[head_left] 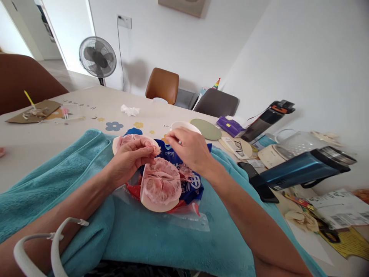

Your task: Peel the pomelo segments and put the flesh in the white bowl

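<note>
My left hand (129, 156) pinches a small pink piece of pomelo flesh (157, 150). Closed fingers of my right hand (188, 146) are above the front of a white bowl (188, 125); a small pale bit shows at them, but what they grip, if anything, is unclear. Between and below both hands lies a pomelo half (161, 184), its pink inside facing up and its segments partly opened. A second pomelo piece (117, 144) rests behind my left hand, partly covered. Under the fruit is a blue and red printed plastic bag (198, 192) with peeled bits on it.
A teal towel (150, 242) lies beneath the bag. To the right are a blue bottle (302, 169), a dark bottle (265, 121), a phone (258, 182), glasses (238, 148) and a purple tissue pack (230, 126). Crumpled tissue (130, 110) sits farther back.
</note>
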`<state>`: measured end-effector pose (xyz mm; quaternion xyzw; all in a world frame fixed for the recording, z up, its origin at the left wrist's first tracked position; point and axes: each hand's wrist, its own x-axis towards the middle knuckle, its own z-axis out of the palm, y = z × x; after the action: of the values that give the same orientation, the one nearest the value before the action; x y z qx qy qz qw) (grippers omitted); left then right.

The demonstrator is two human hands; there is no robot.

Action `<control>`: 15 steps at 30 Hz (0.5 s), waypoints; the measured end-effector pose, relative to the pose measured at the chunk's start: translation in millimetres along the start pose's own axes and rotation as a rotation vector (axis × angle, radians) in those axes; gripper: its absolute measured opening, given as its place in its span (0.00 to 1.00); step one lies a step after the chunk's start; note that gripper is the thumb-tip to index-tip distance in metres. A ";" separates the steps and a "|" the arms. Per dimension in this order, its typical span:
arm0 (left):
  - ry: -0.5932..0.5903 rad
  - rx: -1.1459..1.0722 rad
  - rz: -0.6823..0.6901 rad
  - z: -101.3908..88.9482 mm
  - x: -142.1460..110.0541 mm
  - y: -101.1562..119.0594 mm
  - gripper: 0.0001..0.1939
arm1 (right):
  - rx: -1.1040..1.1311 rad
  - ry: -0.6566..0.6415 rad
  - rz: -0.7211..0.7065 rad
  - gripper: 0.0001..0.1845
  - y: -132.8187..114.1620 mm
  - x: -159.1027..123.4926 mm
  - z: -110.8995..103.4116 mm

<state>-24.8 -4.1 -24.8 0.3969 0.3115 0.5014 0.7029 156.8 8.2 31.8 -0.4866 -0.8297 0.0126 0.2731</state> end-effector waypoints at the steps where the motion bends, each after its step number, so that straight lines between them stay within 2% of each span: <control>1: -0.003 -0.001 0.004 -0.1 0.1 -0.1 0.07 | -0.007 0.037 0.024 0.10 3.4 2.0 -3.6; 5: -0.003 0.014 0.025 0.1 0.0 -0.3 0.08 | -0.036 0.270 0.110 0.07 23.5 11.7 -13.0; 7: -0.001 0.027 0.029 0.6 -0.3 0.0 0.08 | -0.069 0.343 0.131 0.09 38.8 16.5 -12.0; 9: -0.004 0.034 0.031 1.1 -0.6 0.5 0.08 | -0.126 0.262 0.140 0.14 55.5 20.3 -8.0; 10: -0.003 0.035 0.031 1.4 -0.7 0.6 0.08 | -0.156 0.164 0.138 0.15 62.4 21.5 -5.9; 12: 0.011 0.034 0.029 1.6 -0.8 0.7 0.07 | -0.182 0.048 0.130 0.14 69.1 21.9 -3.1; 13: 0.020 0.033 0.028 1.6 -0.7 0.5 0.08 | -0.173 0.060 0.122 0.13 67.6 20.9 -2.9; 15: 0.030 0.035 0.034 1.3 -0.4 -0.2 0.07 | -0.092 0.195 0.087 0.11 55.0 16.5 -3.7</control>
<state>-23.7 -4.8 -24.3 0.4067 0.3239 0.5138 0.6824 196.3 49.7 26.4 -0.5331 -0.7771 -0.0612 0.3290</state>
